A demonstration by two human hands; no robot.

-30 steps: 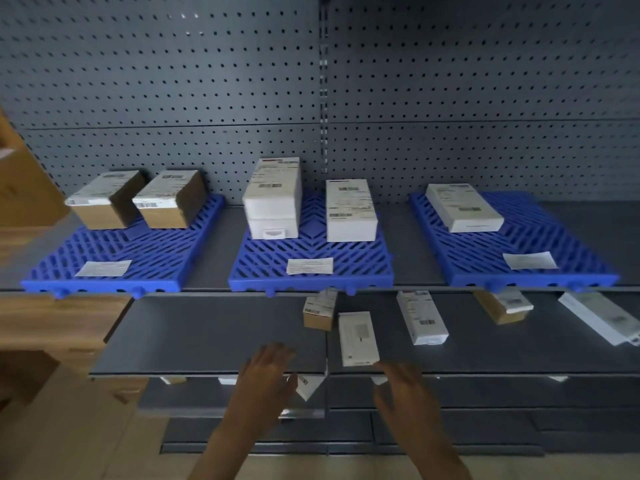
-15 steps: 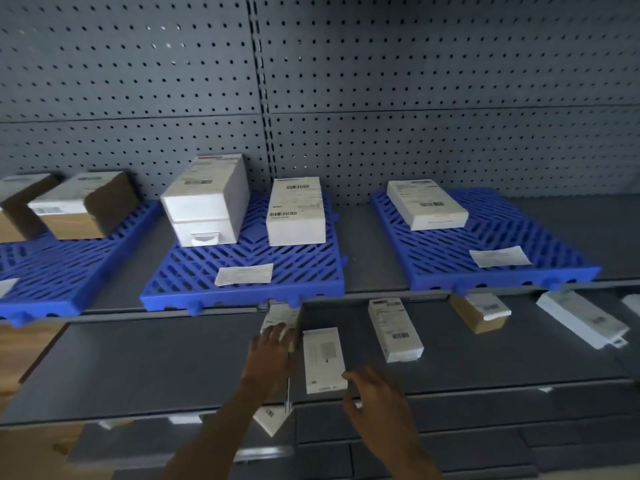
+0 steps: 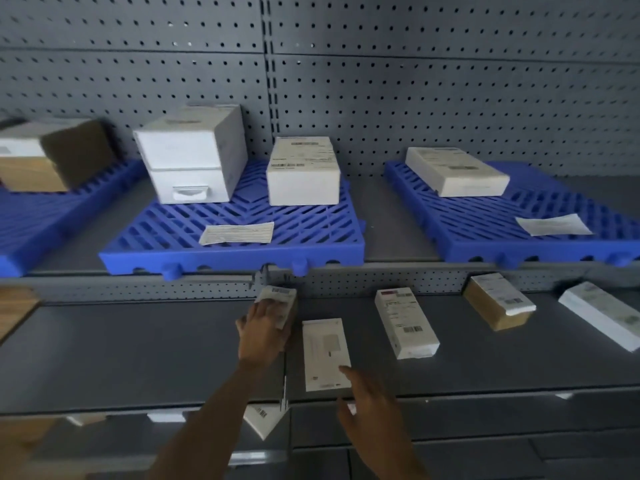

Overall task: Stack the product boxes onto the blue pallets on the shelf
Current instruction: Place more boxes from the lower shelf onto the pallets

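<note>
Fingers of the left hand (image 3: 265,329) are gripping a small brown box (image 3: 281,296) that is lying on the lower shelf (image 3: 138,348), just below the middle blue pallet (image 3: 311,237). The right hand (image 3: 370,403) is hovering with its fingers loose and apart, its index tip touching the near corner of a flat white box (image 3: 323,351) beside the brown one.

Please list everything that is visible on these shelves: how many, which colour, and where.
pallets: three, blue, upper shelf
white boxes: four, on middle and right pallets
brown box: one, white label, left pallet
paper slips: two, white, pallet fronts
loose white boxes: three, lower shelf
small brown box: one, lower shelf, under left hand
labelled brown box: one, lower shelf, right side
back wall: grey, perforated
left hand: grips the small brown box
right hand: fingers straight, at nearest loose white box
</note>
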